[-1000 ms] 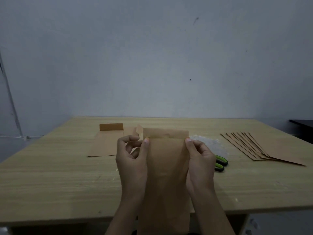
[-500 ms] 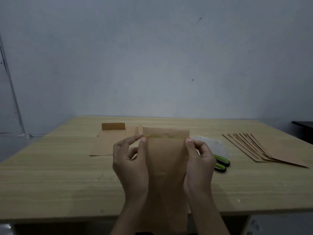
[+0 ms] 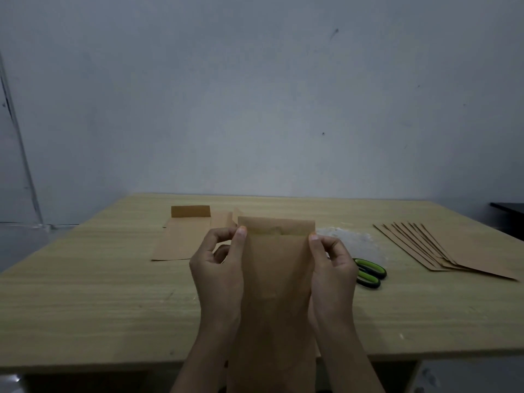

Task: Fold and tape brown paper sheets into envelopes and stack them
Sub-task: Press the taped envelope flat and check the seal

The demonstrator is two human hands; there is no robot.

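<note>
I hold a long brown paper envelope (image 3: 276, 279) upright above the table's near edge, its top flap folded down. My left hand (image 3: 218, 268) pinches its left edge near the flap, thumb on the front. My right hand (image 3: 333, 265) pinches the right edge at the same height. A folded brown sheet (image 3: 184, 236) with its flap up lies flat at the back left. A fanned stack of brown sheets (image 3: 442, 245) lies at the right.
Green-handled scissors (image 3: 368, 272) lie just right of my right hand, beside a crumpled clear plastic piece (image 3: 348, 239). All of it rests on the light wooden table (image 3: 85, 293), which stands against a grey wall. A dark surface edge (image 3: 507, 207) shows at far right.
The envelope stays held in the same place. My left fingers have curled in closer to its edge; both thumbs sit slightly nearer the flap fold.
</note>
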